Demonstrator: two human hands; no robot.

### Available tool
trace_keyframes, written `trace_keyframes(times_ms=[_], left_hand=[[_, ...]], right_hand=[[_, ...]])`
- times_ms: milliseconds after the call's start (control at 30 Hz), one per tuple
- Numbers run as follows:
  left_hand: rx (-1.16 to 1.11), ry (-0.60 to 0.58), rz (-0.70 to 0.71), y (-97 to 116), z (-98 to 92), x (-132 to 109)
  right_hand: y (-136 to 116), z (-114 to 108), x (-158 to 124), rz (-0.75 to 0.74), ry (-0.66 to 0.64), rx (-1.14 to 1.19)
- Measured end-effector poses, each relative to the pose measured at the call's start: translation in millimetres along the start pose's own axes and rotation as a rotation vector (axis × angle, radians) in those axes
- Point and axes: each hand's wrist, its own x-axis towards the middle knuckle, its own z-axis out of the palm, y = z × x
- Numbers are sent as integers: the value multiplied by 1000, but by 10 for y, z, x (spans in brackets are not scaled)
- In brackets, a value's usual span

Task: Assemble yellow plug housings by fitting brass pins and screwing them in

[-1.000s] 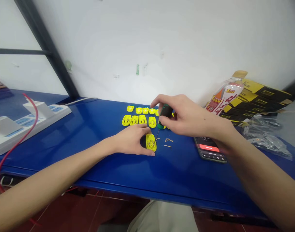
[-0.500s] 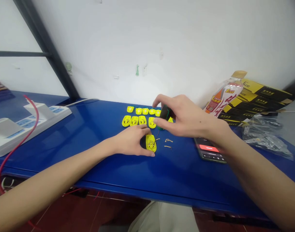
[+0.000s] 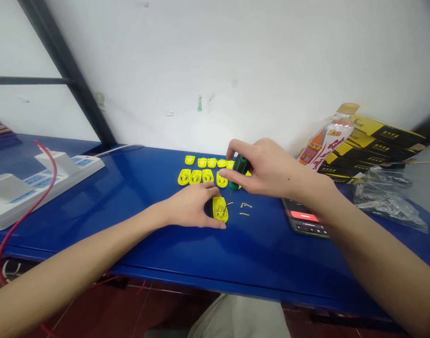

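Note:
My left hand (image 3: 194, 205) grips a yellow plastic housing half (image 3: 220, 209) between thumb and fingers, keeping it on the blue tabletop with its open inside facing up. In my right hand (image 3: 262, 165) is a screwdriver (image 3: 240, 166) with a black and green handle. Its thin shaft slants down to the left, and the tip meets the inside of the housing half near its right edge. Just right of the housing lie a few small brass-coloured metal strips (image 3: 246, 205). Behind my hands, several more yellow housing halves (image 3: 195, 176) with metal parts stand in a row.
Smaller yellow pieces (image 3: 211, 162) line up near the wall. On the right are a phone (image 3: 306, 220), a drink bottle (image 3: 326, 138), stacked black-and-yellow boxes (image 3: 377, 143) and a clear bag of parts (image 3: 387, 199). A white power strip (image 3: 39, 183) and red cable (image 3: 32, 206) occupy the left.
My right fingers have shifted slightly on the screwdriver, and more of its handle shows now. The left hand and the housing half have stayed in place.

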Motion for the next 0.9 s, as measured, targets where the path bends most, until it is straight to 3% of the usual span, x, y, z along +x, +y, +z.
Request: trace_keyframes(times_ms=[200,333,500,633,800,900], left_hand=[[-16,2,25,-3,-2,1],[-9,-15,-13,7,-7,-2],[8,-14,3,8,-18,-5],[5,-11,-8,2,-7,-2],[29,-18,-4,1,2,1],[26,-21,-13,0,2,-3]], right_hand=[[-28,3,7,-43,-73,158],[-27,14,16,1,3,-20],[-32,2,13,-32,-58,148],[-33,-4,8,4,5,-25],[-24,-4,7,-28,-53,125],[-17,7,17,-15,-1,13]])
